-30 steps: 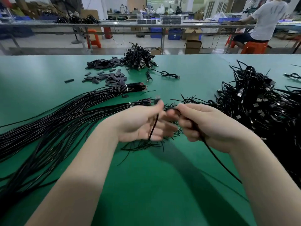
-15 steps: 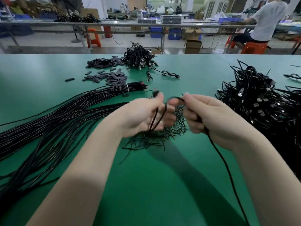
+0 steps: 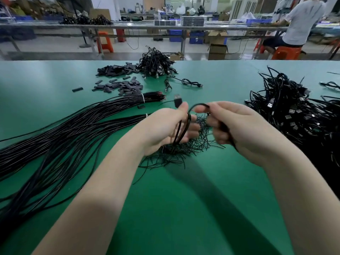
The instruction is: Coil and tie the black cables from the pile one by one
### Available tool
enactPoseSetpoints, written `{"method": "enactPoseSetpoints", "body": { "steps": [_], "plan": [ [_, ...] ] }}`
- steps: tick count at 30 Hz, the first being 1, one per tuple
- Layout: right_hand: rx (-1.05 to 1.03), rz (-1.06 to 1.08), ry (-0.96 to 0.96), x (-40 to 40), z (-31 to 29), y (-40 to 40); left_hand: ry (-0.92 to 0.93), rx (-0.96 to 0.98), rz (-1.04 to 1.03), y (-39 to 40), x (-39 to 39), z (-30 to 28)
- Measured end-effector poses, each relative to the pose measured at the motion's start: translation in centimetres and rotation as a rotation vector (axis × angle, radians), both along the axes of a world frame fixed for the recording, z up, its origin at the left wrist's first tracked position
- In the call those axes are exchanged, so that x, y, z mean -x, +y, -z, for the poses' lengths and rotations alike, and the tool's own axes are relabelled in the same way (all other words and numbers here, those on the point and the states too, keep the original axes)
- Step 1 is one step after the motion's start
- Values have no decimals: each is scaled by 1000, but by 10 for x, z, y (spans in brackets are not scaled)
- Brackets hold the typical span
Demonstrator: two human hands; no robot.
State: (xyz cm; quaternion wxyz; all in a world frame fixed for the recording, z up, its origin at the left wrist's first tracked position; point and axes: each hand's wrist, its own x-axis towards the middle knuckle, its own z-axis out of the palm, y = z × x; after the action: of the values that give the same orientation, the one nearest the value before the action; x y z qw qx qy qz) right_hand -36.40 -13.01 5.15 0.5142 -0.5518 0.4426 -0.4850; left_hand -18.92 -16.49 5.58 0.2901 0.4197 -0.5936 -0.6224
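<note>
1. Left hand (image 3: 165, 129) closed around a black USB cable (image 3: 184, 128). Thumb pins the strand near the plug; the USB plug (image 3: 178, 100) sticks up past the thumb tip. Likely kept clear so the end stays findable once the coil is wound.
2. 2 or so strands hang down across the left palm as a narrow loop: the coil, judged to be in its early turns.
3. Right hand (image 3: 244, 131) closed on the same cable. Fingertips pinch an arch of cable that bridges over to the left hand; the rest runs under the right palm and out toward the wrist. This hand appears to feed and guide the slack while the left acts as the former.
4. Both hands held above the green table (image 3: 184, 208), directly over a scatter of thin black wire ties (image 3: 185, 150). A sensible spot: a tie is within reach as soon as winding ends.
5. Straight uncoiled cables (image 3: 60, 137), banded in 2 bundles, fan out at left: presumably the supply pile.
6. Tangled heap of plug-ended cables (image 3: 294, 115) at right; whether finished or waiting, cannot tell.
7. Farther back: a smaller cable heap (image 3: 156, 63) and flat dark sleeve pieces (image 3: 119, 85).
</note>
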Motion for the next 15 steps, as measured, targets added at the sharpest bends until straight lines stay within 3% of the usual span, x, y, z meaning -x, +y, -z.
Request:
{"method": "enactPoseSetpoints", "body": {
  "steps": [2, 4, 8, 15],
  "plan": [
    [50, -137, 18, -15, -1, 6, 296, -81, -107, -1, 1, -3],
    [45, -178, 96, -27, 5, 8, 460, -107, -111, -3, -2, -5],
    [-44, -54, 105, -30, 18, 0, 531, -51, -83, 0, 0, -4],
    [-63, 22, 339, -27, 28, -2, 548, 0, -116, -3, 3, 0]
  ]
}}
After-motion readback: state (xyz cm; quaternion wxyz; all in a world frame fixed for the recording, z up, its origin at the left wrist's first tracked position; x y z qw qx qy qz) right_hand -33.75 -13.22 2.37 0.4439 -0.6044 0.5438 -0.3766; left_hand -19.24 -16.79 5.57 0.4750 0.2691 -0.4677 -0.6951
